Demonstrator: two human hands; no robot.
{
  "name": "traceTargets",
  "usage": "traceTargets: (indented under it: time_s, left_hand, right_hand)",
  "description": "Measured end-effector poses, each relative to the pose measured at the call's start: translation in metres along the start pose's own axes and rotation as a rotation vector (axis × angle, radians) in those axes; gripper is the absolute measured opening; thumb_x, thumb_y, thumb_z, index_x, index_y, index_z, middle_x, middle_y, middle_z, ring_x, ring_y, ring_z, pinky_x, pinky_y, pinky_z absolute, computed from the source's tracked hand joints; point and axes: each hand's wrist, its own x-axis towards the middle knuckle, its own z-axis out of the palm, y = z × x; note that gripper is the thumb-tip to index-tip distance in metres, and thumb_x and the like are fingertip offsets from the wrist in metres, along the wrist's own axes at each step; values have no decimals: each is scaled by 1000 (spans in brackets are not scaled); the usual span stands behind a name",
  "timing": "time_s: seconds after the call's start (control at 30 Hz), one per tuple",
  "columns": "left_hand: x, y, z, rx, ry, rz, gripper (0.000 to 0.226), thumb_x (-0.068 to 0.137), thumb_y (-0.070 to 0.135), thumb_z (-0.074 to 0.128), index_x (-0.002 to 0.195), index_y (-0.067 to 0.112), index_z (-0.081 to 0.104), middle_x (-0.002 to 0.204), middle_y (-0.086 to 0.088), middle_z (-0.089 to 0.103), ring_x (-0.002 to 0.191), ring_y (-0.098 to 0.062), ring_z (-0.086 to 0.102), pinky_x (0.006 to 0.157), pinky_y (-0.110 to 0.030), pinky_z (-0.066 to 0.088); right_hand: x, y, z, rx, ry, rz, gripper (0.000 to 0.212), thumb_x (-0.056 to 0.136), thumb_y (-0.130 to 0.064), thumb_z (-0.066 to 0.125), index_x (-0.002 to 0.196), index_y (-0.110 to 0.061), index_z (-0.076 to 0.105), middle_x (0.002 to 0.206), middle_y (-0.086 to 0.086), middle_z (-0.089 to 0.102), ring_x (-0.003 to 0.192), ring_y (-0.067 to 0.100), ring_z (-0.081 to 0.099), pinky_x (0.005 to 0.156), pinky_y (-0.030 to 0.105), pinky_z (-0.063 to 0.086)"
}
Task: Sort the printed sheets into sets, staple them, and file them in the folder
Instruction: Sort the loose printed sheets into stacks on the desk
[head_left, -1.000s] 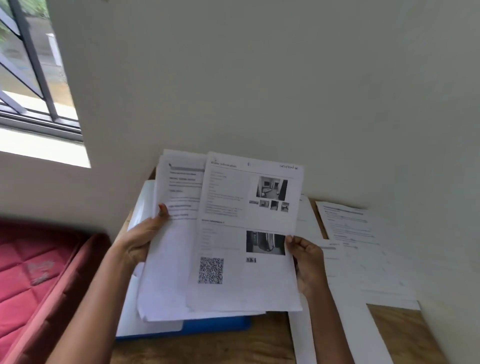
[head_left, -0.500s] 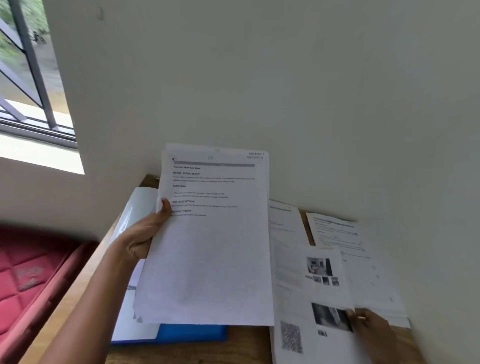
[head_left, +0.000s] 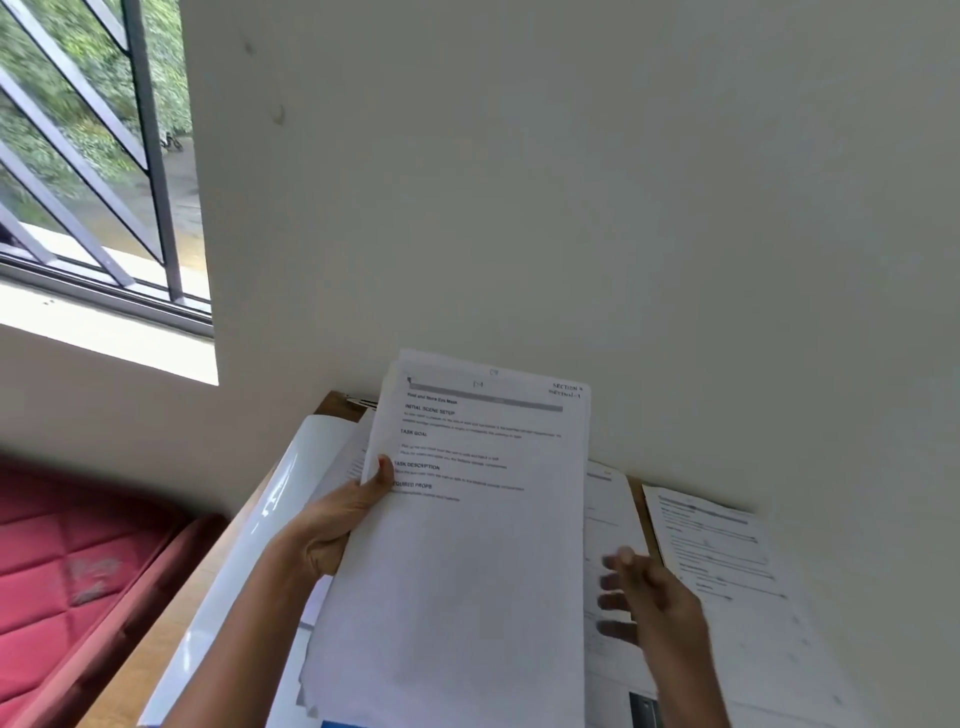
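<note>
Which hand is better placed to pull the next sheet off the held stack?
Right. The right hand is empty, fingers spread, just beside the right edge of the stack. The left hand grips that stack by its left edge, thumb on top, so it is occupied.

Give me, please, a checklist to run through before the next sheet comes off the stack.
1. Left hand grip on the stack: ok, thumb pressed on its front.
2. Right hand free: ok, open and holding nothing.
3. Right hand touching the stack: cannot tell, it is blurred.
4. Stack edges squared: not ok, sheets fan out at the top and lower left.
5. Front page readable: ok, "TASK GOAL" shows.
6. Right pile ready to take a sheet: ok, it lies flat and uncovered.
</note>
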Motion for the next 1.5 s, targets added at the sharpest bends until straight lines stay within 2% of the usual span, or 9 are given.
traceTargets:
  time_s: [0.23, 0.37, 0.53, 0.8, 0.9, 1.13, 1.23, 1.43, 1.5]
  left_hand:
    - [-5, 0, -14, 51, 62, 28, 108, 30, 48, 96, 124, 11, 58, 123, -22, 64, 98, -38, 68, 84, -56, 54]
    - [-8, -1, -22, 55, 98, 57, 88, 46, 52, 89, 119, 12, 61, 117, -20, 68, 93, -35, 70, 80, -51, 57]
    - [-6, -5, -34, 106, 122, 54, 103, 24, 57, 94, 113, 15, 64, 117, -19, 68, 98, -36, 68, 86, -53, 55]
    - [1, -5, -47, 119, 158, -13, 101, 39, 61, 87, 121, 10, 60, 117, -19, 68, 100, -37, 68, 85, -54, 55]
    - [1, -3, -49, 148, 167, -52, 116, 24, 61, 91, 123, 9, 60, 119, -19, 67, 101, -37, 68, 83, -52, 57]
    - [0, -1, -44, 45, 107, -37, 117, 29, 52, 95, 130, 12, 54, 120, -19, 66, 99, -35, 69, 72, -48, 60]
    - [0, 6, -39, 64, 105, -17, 115, 35, 56, 91, 133, 11, 51, 124, -18, 64, 102, -34, 68, 75, -47, 60]
    - [0, 26, -12, 48, 52, 12, 104, 43, 56, 88, 130, 10, 53, 120, -20, 66, 94, -34, 71, 67, -48, 60]
    - [1, 31, -1, 80, 43, 24, 111, 30, 55, 92, 125, 9, 56, 115, -19, 69, 91, -33, 72, 65, -46, 61]
  right_hand:
    - [17, 1, 49, -122, -3, -102, 32, 58, -38, 85, 68, -11, 72, 63, 12, 68, 58, 23, 63, 66, 42, 57]
    - [23, 11, 58, -171, -18, -95, 22, 61, -31, 87, 61, -15, 73, 59, 6, 68, 57, 16, 58, 63, 31, 47]
    - [28, 22, 69, -232, -10, -114, 14, 70, -23, 83, 65, -14, 73, 59, 0, 70, 58, 14, 61, 57, 20, 44]
    - [38, 38, 76, -355, -30, -129, 31, 79, -31, 74, 68, -3, 71, 71, 19, 69, 60, 16, 55, 62, 25, 43]
    - [38, 36, 74, -375, -44, -145, 9, 83, -23, 72, 80, -15, 68, 76, 5, 72, 69, 17, 65, 66, 26, 50]
    - [47, 48, -10, -243, 202, 20, 12, 87, -16, 68, 76, -22, 66, 79, 7, 67, 70, 23, 56, 65, 32, 45]
    - [38, 57, -67, -429, 324, 9, 9, 89, -19, 66, 80, -19, 63, 86, 10, 63, 84, 24, 55, 75, 32, 40]
    - [31, 101, -124, -626, 308, 75, 16, 87, 1, 63, 73, -4, 57, 68, 15, 55, 65, 26, 50, 66, 32, 39]
    - [35, 110, -123, -591, 221, 147, 7, 89, 6, 56, 82, 5, 55, 74, 17, 55, 62, 22, 45, 57, 19, 36]
